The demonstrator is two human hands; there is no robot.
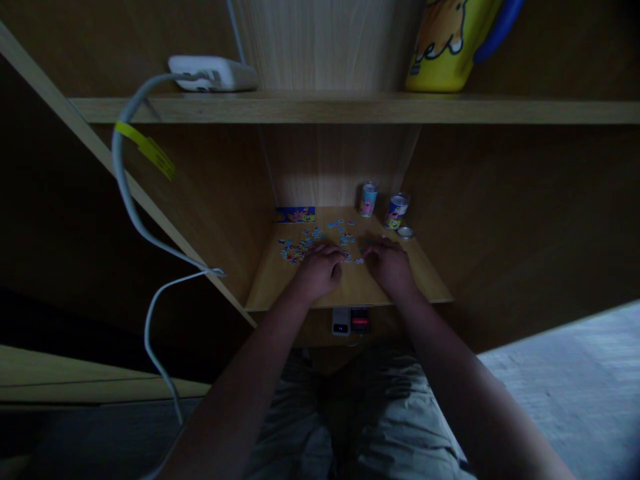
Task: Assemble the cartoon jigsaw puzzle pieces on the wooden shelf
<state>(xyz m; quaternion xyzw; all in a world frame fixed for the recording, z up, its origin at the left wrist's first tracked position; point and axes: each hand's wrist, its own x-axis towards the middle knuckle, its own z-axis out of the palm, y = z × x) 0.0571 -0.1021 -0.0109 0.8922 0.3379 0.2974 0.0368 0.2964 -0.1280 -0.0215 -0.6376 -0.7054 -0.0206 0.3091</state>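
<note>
Both my hands rest on a small wooden desk surface (pixel 280 287) inside a cubby. My left hand (pixel 320 268) lies knuckles up with fingers curled among scattered small jigsaw pieces (pixel 300 248). My right hand (pixel 389 263) sits beside it, fingers bent down onto the wood near a few loose pieces. What either hand pinches, if anything, is hidden under the fingers. A blue picture card (pixel 295 214) leans at the back left of the desk.
Two small printed tins (pixel 369 199) (pixel 397 211) stand at the back right, a round lid (pixel 405 232) beside them. On the shelf above are a white power adapter (pixel 213 72) with a hanging cable and a yellow mug (pixel 450 43). Two small devices (pixel 351 321) sit under the desk edge.
</note>
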